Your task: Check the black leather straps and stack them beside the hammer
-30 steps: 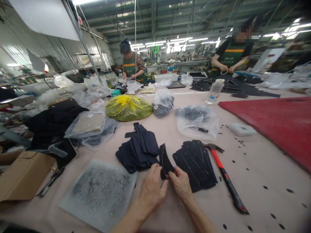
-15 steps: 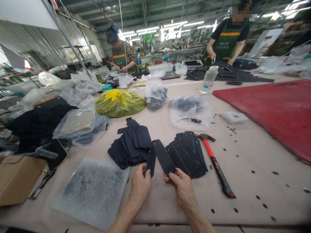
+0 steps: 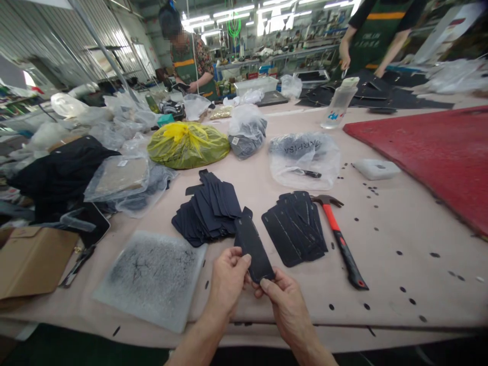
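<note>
Between my hands, two flat black leather-like strips (image 3: 254, 249) overlap, the front one covering most of the other. My right hand (image 3: 284, 295) pinches the near end of the front strip, thumb on top. At its left edge my left hand (image 3: 230, 272) is closed on the rear strip, whose far end shows behind; the grip itself is partly hidden. A fanned pile of dark pieces (image 3: 206, 208) lies beyond my left hand. To the right of the strips is a second pile of black strips (image 3: 295, 229), with pale lines along several edges.
A claw hammer (image 3: 341, 244) with a red and black handle lies right of the piles. On the left are a scuffed translucent board (image 3: 152, 279) and a cardboard box (image 3: 34, 259). Bags, a bottle (image 3: 339, 104) and a red sheet (image 3: 427, 152) lie farther back. Two people stand across the table.
My hands have come together, and the two strips that were apart in a V now overlap. The view has tipped downward, showing the table's near edge.
</note>
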Demonstrator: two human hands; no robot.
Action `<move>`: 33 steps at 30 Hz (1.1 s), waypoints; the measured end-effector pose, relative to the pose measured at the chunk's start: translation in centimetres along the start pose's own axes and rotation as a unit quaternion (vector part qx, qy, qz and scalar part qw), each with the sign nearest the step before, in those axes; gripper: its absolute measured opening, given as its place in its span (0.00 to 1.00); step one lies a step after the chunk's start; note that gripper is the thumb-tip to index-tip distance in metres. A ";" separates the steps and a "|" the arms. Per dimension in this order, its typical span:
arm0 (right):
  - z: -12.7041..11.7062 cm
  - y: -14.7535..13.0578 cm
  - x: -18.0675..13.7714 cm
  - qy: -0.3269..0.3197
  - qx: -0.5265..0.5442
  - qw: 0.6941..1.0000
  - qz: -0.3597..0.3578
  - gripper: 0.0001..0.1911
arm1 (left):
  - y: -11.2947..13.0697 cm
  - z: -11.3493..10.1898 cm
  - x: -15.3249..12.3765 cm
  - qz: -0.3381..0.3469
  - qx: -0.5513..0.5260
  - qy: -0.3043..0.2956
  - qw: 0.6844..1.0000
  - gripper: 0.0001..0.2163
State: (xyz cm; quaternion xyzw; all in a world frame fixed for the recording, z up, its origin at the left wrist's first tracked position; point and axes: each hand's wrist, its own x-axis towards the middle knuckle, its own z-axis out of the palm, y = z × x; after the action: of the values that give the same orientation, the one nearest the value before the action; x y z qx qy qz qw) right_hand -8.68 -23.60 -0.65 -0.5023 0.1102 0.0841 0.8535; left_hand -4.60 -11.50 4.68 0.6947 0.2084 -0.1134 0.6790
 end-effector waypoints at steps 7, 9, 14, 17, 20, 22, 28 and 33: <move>0.6 -0.3 -1.0 -0.031 -0.004 0.999 0.006 0.08 | -0.6 -0.3 -0.4 -0.033 -0.107 -0.026 0.993 0.16; 0.8 -0.2 -1.2 -0.025 0.007 1.000 0.002 0.08 | -0.9 -0.4 -0.5 -0.041 -0.119 -0.026 0.992 0.16; 0.9 -0.2 -1.5 -0.022 0.022 1.000 0.003 0.08 | -1.7 -0.5 -0.8 -0.110 -0.115 -0.068 0.985 0.17; 0.8 -0.2 -1.8 -0.012 -0.001 1.000 0.011 0.11 | -1.4 -0.9 -1.3 -0.041 -0.008 -0.037 0.998 0.12; 0.9 0.1 -1.9 0.000 -0.052 0.999 0.011 0.13 | -0.4 -2.0 -2.0 0.190 0.206 -0.013 0.960 0.06; 1.1 0.3 -2.0 0.001 -0.082 0.997 0.002 0.14 | 0.2 -2.8 -2.5 0.326 0.324 -0.034 0.888 0.08; 1.2 0.2 -1.8 -0.008 -0.149 0.988 -0.033 0.12 | 0.1 -4.2 -3.4 0.392 0.384 -0.137 0.824 0.12; 1.0 -0.9 -2.0 -0.038 -0.231 0.970 -0.069 0.13 | -0.3 -4.2 -3.2 0.408 0.363 -0.163 0.822 0.11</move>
State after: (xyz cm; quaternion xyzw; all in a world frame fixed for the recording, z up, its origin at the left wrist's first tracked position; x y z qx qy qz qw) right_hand -10.25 -23.25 1.07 -0.6891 0.0205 0.0669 0.7213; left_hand -8.09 -7.81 6.08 0.8840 -0.2641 -0.0055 0.3856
